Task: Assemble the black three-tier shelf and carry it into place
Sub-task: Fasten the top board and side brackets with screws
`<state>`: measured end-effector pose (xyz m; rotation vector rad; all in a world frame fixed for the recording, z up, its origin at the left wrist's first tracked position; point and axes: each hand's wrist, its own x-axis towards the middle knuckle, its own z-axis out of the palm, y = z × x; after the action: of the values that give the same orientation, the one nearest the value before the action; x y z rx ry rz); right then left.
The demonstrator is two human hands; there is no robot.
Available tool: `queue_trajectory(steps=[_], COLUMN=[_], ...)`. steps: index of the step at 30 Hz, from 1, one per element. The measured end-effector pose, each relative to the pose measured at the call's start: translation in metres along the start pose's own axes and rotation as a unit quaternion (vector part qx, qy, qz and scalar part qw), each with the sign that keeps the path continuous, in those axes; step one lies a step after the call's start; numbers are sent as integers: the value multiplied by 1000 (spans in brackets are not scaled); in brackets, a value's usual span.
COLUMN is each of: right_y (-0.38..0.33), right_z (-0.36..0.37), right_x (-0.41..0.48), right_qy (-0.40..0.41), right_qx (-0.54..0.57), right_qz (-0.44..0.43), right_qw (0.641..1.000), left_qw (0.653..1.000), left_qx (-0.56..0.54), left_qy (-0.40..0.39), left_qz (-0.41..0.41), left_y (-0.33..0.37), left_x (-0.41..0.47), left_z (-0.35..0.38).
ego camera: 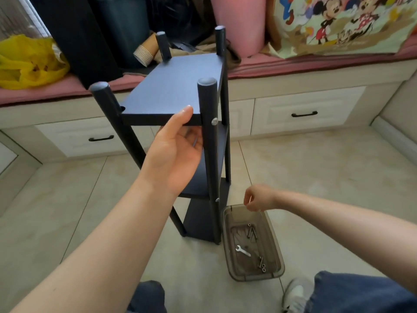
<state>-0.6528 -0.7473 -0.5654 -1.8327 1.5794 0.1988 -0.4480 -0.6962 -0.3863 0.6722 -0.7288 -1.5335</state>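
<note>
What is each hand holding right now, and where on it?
Left hand grips the shelf's top board at its front edge. Right hand, above the tray: cannot tell.

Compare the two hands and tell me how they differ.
The left hand grips the shelf by its top board's front edge, thumb on top; the right hand touches no shelf part and hangs over the plastic tray. The left hand is raised; the right hand is low, fingers curled, maybe pinching something small. Both are bare.

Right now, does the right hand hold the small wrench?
No, the wrench lies on the bottom of the clear tray, while the right hand hovers above the tray's far rim.
</note>
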Motion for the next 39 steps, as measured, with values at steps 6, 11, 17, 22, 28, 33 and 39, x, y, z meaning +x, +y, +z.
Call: queue_trajectory(steps=[6,11,17,22,28,33,39], right_y=[28,49,77,84,92,94,93], right_z=[83,136,174,187,198,196,194], right_x=[61,81,79,84,90,89,87], right_qy=[-88,-93,-146,-120,-107,-112,-113], right_qx=[-126,-113,-229,-317,-361,-380,-390], right_qz=[35,30,-8,-37,-39,-63,-77], right_qw=[987,989,962,940,925,916,910], left_qw=[1000,999,999,999,1000,1000,1000], left_qx=[12,-7,2,3,2,-1,-1], left_qy=[-23,-32,-42,-37,-25,-16,-16], left_qz=[-5,-11,-10,-11,-10,-9,-12], left_y=[4,1,0,-1,-2,-2,-2], left_x=[0,1,4,6,5,5,5], left_z=[0,-1,-5,-4,-2,-1,-2])
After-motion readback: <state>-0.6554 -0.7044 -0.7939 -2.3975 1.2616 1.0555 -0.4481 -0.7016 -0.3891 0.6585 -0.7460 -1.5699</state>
